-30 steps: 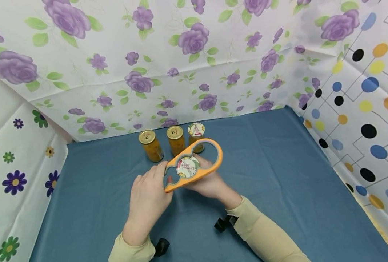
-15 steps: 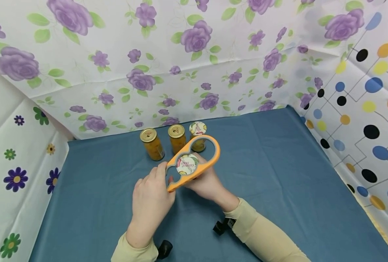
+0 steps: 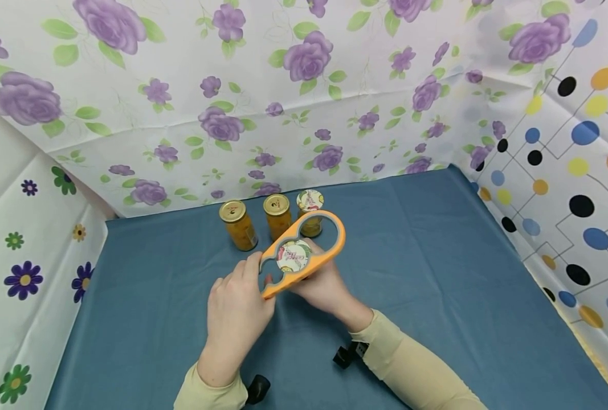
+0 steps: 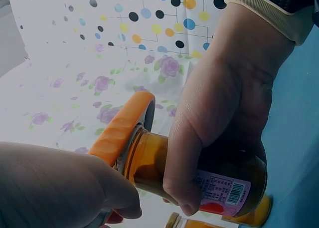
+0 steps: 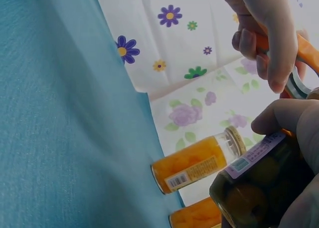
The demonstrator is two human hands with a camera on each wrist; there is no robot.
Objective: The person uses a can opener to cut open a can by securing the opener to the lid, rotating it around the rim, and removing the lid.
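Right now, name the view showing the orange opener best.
Head view: the orange opener shows nearly whole there, around the patterned lid. Left wrist shows it side-on, partly behind the left hand; right wrist shows a part, cut by the picture's edge.

Behind the opener (image 3: 316,264), set around a jar lid (image 3: 293,256), three jars (image 3: 278,218) stand on the cloth (image 3: 416,285).

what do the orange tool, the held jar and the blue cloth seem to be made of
Orange tool: probably hard plastic with a satin finish, given its even colour and shallow moulded dips.
Held jar: most likely smooth clear glass, since its contents show through; plastic isn't ruled out.
Blue cloth: matte, woven-looking fabric, judging by its soft creases and fine texture.
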